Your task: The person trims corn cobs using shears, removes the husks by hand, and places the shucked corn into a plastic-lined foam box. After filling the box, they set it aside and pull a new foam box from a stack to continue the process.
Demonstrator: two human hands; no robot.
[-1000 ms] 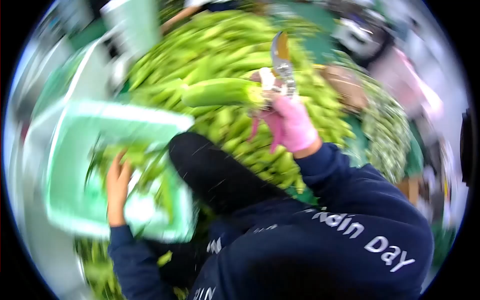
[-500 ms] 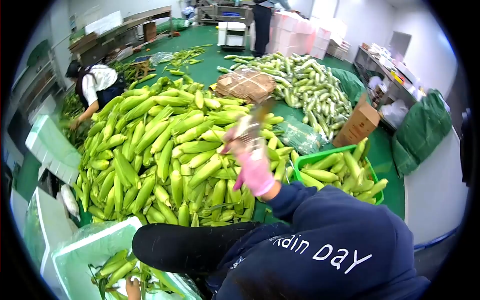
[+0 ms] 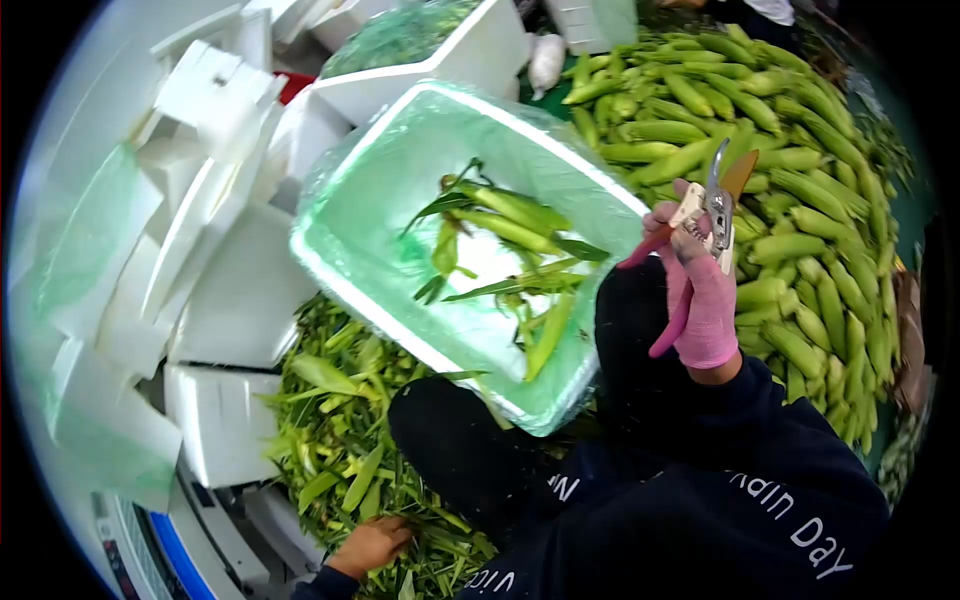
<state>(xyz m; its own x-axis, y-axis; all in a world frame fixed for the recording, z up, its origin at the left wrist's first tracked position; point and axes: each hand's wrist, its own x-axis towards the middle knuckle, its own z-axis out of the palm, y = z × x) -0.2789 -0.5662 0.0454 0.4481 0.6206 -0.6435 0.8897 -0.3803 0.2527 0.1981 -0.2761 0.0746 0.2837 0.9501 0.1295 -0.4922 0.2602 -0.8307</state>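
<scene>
My right hand (image 3: 700,290), in a pink glove, is raised in front of the corn heap and grips pruning shears (image 3: 712,222). The shears have red-pink handles and their blades point up, apart from each other. My left hand (image 3: 372,545) is bare and low over the pile of loose green husks (image 3: 350,450). Its fingers point right, loosely spread, and I see nothing held in them. Between the hands stands a foam box (image 3: 345,290) lined with clear plastic. Several ears of corn in husk (image 3: 510,225) lie inside it.
A large heap of unhusked corn (image 3: 790,215) covers the floor on the right. White foam boxes and lids (image 3: 225,290) are stacked at left. Another foam box (image 3: 440,75) with green netting stands behind. Part of another person (image 3: 765,12) shows at the top right.
My view has swung down and left to the lined box. My left hand has moved out of the box to the husk pile. The shears stay in my right hand.
</scene>
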